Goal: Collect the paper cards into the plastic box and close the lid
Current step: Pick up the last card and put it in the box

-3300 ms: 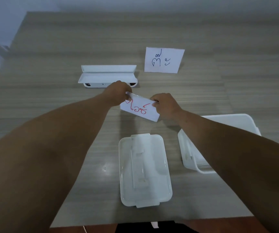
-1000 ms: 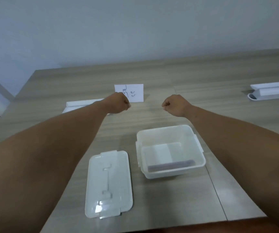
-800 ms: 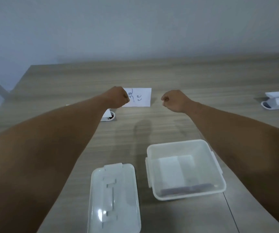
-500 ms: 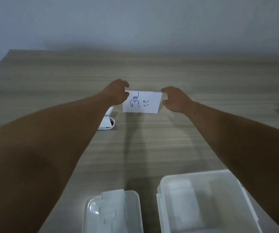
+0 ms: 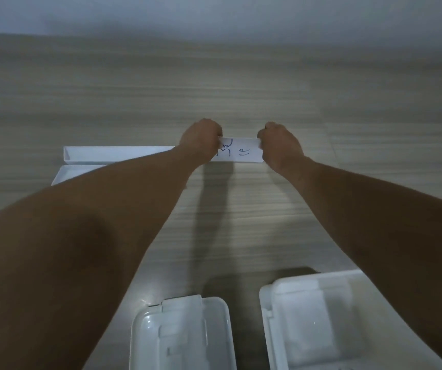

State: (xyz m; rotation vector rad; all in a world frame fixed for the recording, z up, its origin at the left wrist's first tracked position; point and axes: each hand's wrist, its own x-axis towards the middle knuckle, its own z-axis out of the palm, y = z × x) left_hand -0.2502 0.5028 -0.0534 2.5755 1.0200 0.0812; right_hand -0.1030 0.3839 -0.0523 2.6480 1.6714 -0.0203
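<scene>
Head cam, only view: both arms stretched fwd over a wood-grain table (image 5: pixel 241 222). Left hand (image 5: pixel 201 141) and right hand (image 5: pixel 280 146) each pinch one end of a white paper card (image 5: pixel 241 153), fingers curled tight on its left and right edges. Card carries blue handwritten marks, reads upright to the camera, and sits between the two fists toward the far-middle of the table; can't tell if its lower edge touches the tabletop or is lifted off. Just left of the card, partly behind the left forearm, a long white card holder (image 5: pixel 113 158) lies on the table w/ a groove along its length; card's lower edge lines up w/ the holder's right end, but whether it sits in the groove isn't clear. Near bottom edge, the plastic box (image 5: pixel 268 329) stands open, right of centre, w/ the right forearm crossing over its far right corner; a pale rectangular sheet lies inside, prob. a card, blurry. Beside it on the left, apart from the box, the lid (image 5: pixel 182 335) lies flat on the table, translucent, w/ a latch tab at its far edge. Box and lid are well apart from the held card. Lighting dim, frame soft.
</scene>
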